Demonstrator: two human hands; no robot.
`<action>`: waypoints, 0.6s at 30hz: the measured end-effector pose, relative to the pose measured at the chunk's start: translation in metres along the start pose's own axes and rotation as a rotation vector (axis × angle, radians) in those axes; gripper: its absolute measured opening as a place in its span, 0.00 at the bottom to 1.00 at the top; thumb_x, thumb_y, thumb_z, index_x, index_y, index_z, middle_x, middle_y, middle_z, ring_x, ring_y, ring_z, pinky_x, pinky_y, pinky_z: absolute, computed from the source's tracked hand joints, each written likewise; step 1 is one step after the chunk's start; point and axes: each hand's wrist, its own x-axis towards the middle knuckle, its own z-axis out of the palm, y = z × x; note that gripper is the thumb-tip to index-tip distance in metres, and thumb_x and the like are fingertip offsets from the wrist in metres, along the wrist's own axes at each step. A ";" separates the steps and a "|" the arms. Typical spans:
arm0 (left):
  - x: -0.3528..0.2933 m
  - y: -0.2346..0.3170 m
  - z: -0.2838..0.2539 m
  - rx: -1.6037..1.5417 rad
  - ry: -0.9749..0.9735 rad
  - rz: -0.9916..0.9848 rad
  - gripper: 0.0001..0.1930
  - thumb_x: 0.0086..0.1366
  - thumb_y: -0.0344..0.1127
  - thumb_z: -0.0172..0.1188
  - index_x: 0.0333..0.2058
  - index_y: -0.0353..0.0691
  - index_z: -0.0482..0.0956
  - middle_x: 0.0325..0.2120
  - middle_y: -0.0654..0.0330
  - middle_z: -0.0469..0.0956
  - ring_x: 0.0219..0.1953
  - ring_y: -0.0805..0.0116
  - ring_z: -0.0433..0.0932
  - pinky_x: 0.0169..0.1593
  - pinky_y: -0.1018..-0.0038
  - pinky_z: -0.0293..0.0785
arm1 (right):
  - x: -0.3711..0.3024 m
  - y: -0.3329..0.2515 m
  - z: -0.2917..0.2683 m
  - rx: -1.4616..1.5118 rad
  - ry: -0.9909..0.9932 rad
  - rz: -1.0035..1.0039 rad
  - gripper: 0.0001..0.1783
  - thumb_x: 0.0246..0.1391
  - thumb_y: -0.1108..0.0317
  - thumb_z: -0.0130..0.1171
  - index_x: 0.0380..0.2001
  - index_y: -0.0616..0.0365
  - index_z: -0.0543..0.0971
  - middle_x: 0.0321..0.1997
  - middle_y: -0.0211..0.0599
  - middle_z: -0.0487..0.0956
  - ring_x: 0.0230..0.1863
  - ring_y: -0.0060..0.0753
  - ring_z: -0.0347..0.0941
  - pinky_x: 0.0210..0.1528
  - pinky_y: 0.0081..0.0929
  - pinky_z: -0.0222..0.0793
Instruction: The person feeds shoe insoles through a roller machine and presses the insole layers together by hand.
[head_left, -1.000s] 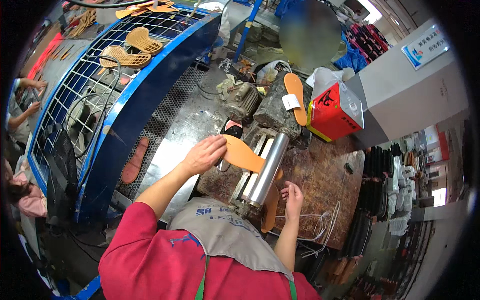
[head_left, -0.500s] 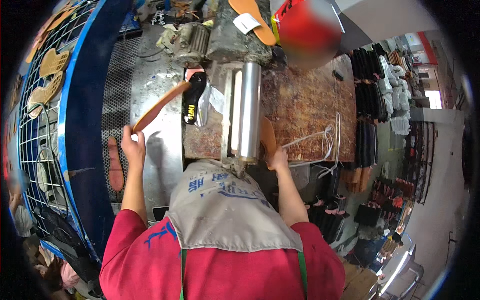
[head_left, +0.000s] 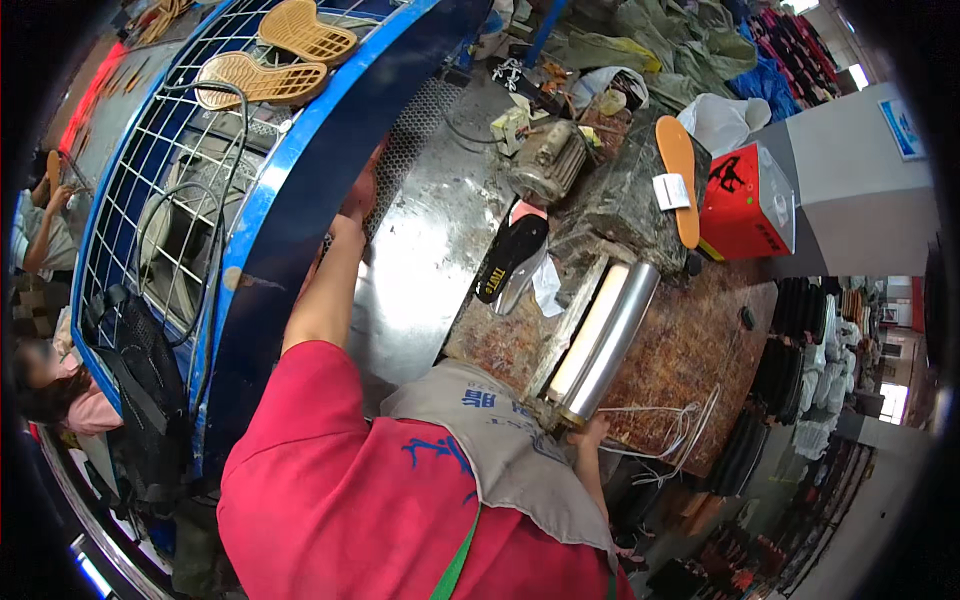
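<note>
My left hand (head_left: 347,232) is stretched out to the left, beside the blue panel, with its fingers closed at the end of a reddish-brown shoe sole (head_left: 371,186). The panel's dark face partly hides both. By the lower end of a shiny metal roller (head_left: 612,345), my right hand (head_left: 588,432) has curled fingers, close to the roller's end. What it holds, if anything, is hidden. A black insole (head_left: 512,258) lies beyond the roller's left side, next to a crumpled white sheet (head_left: 547,288).
A blue-framed wire rack (head_left: 262,195) at left carries tan soles (head_left: 262,80). Behind the roller stand a grimy motor (head_left: 548,160), an orange sole (head_left: 678,165) with a white tag and a red box (head_left: 742,205). White cord (head_left: 690,420) loops over the stained tabletop's right edge.
My view has turned left. My left hand has gone from holding a tan sole up over the metal surface to the panel's edge. The sole at my right hand no longer shows.
</note>
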 end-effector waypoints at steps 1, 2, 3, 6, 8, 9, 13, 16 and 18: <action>0.005 -0.011 0.005 -0.009 -0.002 -0.024 0.18 0.72 0.43 0.54 0.52 0.38 0.82 0.54 0.51 0.81 0.55 0.52 0.79 0.57 0.63 0.73 | 0.005 0.002 0.003 -0.002 -0.020 -0.016 0.35 0.60 0.49 0.59 0.63 0.57 0.64 0.64 0.47 0.65 0.63 0.59 0.66 0.61 0.52 0.69; 0.009 -0.009 0.009 -0.111 0.034 -0.065 0.18 0.72 0.42 0.54 0.52 0.38 0.82 0.53 0.51 0.81 0.54 0.51 0.79 0.57 0.63 0.73 | 0.019 0.012 0.006 0.003 -0.057 -0.051 0.34 0.63 0.46 0.52 0.64 0.56 0.65 0.67 0.45 0.65 0.65 0.58 0.65 0.63 0.51 0.66; 0.016 -0.009 0.014 -0.212 0.073 -0.102 0.18 0.72 0.42 0.54 0.52 0.38 0.81 0.53 0.51 0.81 0.54 0.51 0.79 0.57 0.62 0.74 | 0.033 0.023 0.009 0.007 -0.091 -0.084 0.34 0.66 0.43 0.45 0.65 0.55 0.66 0.69 0.43 0.66 0.67 0.57 0.64 0.66 0.50 0.64; 0.059 -0.001 0.008 -0.515 0.204 -0.190 0.17 0.72 0.42 0.55 0.51 0.38 0.80 0.51 0.51 0.81 0.52 0.51 0.80 0.56 0.62 0.74 | 0.078 0.061 0.012 0.721 -0.593 0.088 0.34 0.69 0.43 0.42 0.67 0.54 0.68 0.72 0.40 0.67 0.71 0.50 0.62 0.70 0.48 0.58; 0.095 0.001 -0.036 -0.706 0.312 -0.238 0.17 0.72 0.42 0.55 0.51 0.37 0.79 0.50 0.50 0.82 0.51 0.50 0.80 0.55 0.61 0.74 | 0.101 0.097 0.011 0.796 -0.572 0.092 0.34 0.69 0.42 0.40 0.68 0.54 0.67 0.72 0.39 0.67 0.72 0.47 0.60 0.72 0.45 0.54; 0.110 -0.003 -0.043 -0.817 0.340 -0.304 0.17 0.71 0.42 0.55 0.51 0.37 0.79 0.49 0.50 0.82 0.51 0.50 0.80 0.54 0.61 0.75 | 0.109 0.099 0.015 0.811 -0.578 0.108 0.35 0.70 0.41 0.38 0.69 0.54 0.67 0.73 0.38 0.67 0.74 0.43 0.59 0.74 0.42 0.51; 0.125 -0.022 -0.012 -1.243 0.521 -0.515 0.16 0.71 0.41 0.56 0.50 0.37 0.77 0.47 0.49 0.82 0.49 0.50 0.81 0.53 0.61 0.75 | 0.105 0.087 0.019 0.835 -0.627 0.117 0.32 0.72 0.44 0.36 0.65 0.55 0.70 0.68 0.38 0.72 0.69 0.44 0.64 0.69 0.43 0.57; 0.125 -0.002 0.027 -1.532 0.668 -0.645 0.16 0.71 0.41 0.56 0.50 0.36 0.75 0.45 0.49 0.83 0.47 0.49 0.81 0.52 0.60 0.76 | 0.049 0.047 0.008 0.101 -0.487 -0.366 0.28 0.74 0.48 0.34 0.58 0.55 0.73 0.59 0.38 0.77 0.62 0.47 0.69 0.63 0.44 0.64; 0.116 0.020 0.038 -1.732 0.762 -0.698 0.16 0.71 0.41 0.57 0.50 0.36 0.75 0.44 0.49 0.83 0.46 0.49 0.81 0.51 0.60 0.76 | 0.027 0.025 -0.006 -0.197 -0.339 -0.496 0.23 0.70 0.50 0.44 0.53 0.58 0.72 0.53 0.45 0.78 0.55 0.51 0.73 0.55 0.44 0.69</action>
